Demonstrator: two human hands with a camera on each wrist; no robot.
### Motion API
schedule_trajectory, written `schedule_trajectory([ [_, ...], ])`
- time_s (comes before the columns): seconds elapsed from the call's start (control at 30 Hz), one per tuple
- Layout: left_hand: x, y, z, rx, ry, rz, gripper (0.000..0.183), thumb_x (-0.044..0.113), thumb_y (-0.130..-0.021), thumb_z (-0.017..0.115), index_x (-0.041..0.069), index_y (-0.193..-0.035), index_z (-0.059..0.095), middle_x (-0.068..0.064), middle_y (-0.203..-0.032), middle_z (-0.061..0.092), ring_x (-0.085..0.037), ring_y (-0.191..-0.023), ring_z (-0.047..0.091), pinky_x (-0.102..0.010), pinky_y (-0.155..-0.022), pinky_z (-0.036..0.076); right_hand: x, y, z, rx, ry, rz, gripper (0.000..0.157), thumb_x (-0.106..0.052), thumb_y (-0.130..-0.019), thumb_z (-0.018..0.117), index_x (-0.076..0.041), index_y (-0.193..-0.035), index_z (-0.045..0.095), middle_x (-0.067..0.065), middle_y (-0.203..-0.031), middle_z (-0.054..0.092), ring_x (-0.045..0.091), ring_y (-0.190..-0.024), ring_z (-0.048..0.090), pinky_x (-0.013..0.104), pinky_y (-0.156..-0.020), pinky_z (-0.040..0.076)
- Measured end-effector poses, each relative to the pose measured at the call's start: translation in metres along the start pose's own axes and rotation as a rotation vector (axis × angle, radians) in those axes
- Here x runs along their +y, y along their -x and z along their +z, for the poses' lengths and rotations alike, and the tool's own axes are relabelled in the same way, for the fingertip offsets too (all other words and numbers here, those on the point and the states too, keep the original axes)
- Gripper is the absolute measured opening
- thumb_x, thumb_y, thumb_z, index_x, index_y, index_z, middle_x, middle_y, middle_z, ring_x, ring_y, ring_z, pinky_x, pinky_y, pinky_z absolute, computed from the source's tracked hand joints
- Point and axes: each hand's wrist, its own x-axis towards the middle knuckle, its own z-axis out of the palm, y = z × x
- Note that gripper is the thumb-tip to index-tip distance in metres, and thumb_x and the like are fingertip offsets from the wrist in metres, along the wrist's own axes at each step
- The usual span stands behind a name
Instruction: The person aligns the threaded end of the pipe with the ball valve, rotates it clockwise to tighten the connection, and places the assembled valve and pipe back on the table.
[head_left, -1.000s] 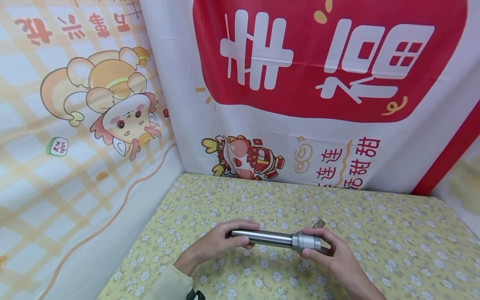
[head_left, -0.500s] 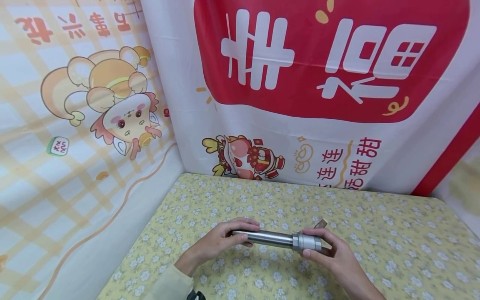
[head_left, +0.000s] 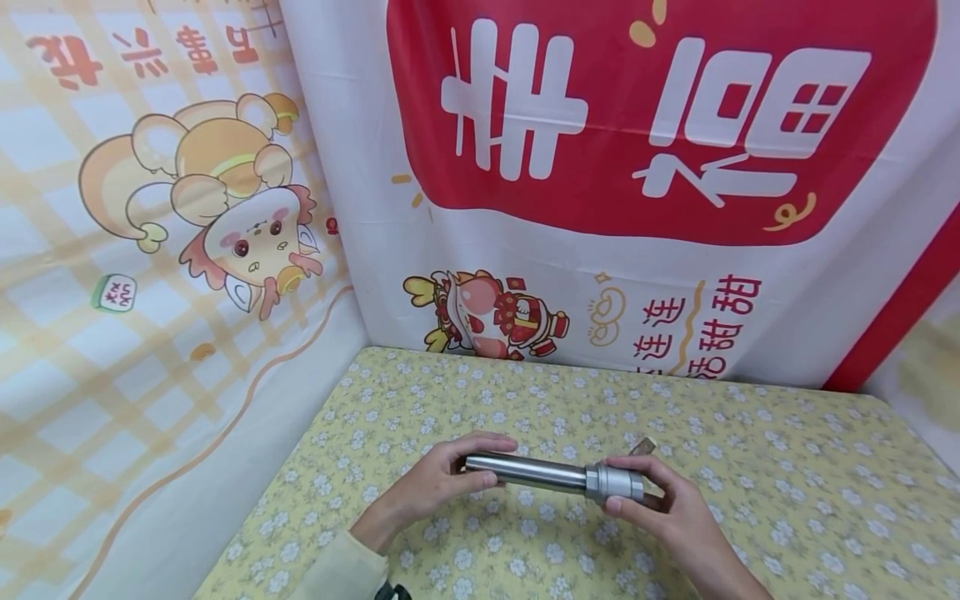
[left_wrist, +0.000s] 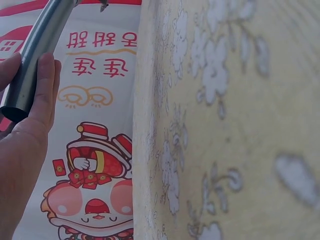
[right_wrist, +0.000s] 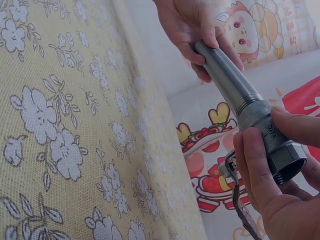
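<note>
A smooth steel pipe (head_left: 528,471) lies level above the table, one threaded end in a silver ball valve (head_left: 618,483). Some thread still shows at the joint in the right wrist view. My left hand (head_left: 442,482) holds the pipe's free end between thumb and fingers; its open mouth (left_wrist: 14,114) shows in the left wrist view. With my right hand (head_left: 667,508) I grip the valve body (right_wrist: 272,132), thumb on one side and fingers on the other. The valve's lever handle (right_wrist: 240,200) sticks out past my right fingers, and its other port faces my palm.
A yellow flowered cloth (head_left: 787,467) covers the table beneath both hands. Printed white and red sheeting (head_left: 360,208) hangs along the back, and a checked sheet (head_left: 150,350) stands at the left.
My left fingers have shifted slightly around the pipe's end, the thumb and fingertips moving a little against it. My right hand and the valve have stayed almost still.
</note>
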Motion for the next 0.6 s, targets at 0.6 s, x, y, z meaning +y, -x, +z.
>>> schedule_trajectory([
  [0.6, -0.0003, -0.0012, -0.0002, 0.011, -0.046, -0.068, 0.049, 0.011, -0.106, 0.072, 0.009, -0.154, 0.061, -0.017, -0.167, 0.049, -0.021, -0.134, 0.063, -0.029, -0.102, 0.06, 0.0017, -0.0013, 0.0008, 0.01, 0.02, 0.014, 0.059, -0.018, -0.095, 0.087, -0.01, -0.148, 0.062, 0.019, -0.15, 0.055, 0.029, -0.109, 0.076, 0.048, -0.095, 0.065],
])
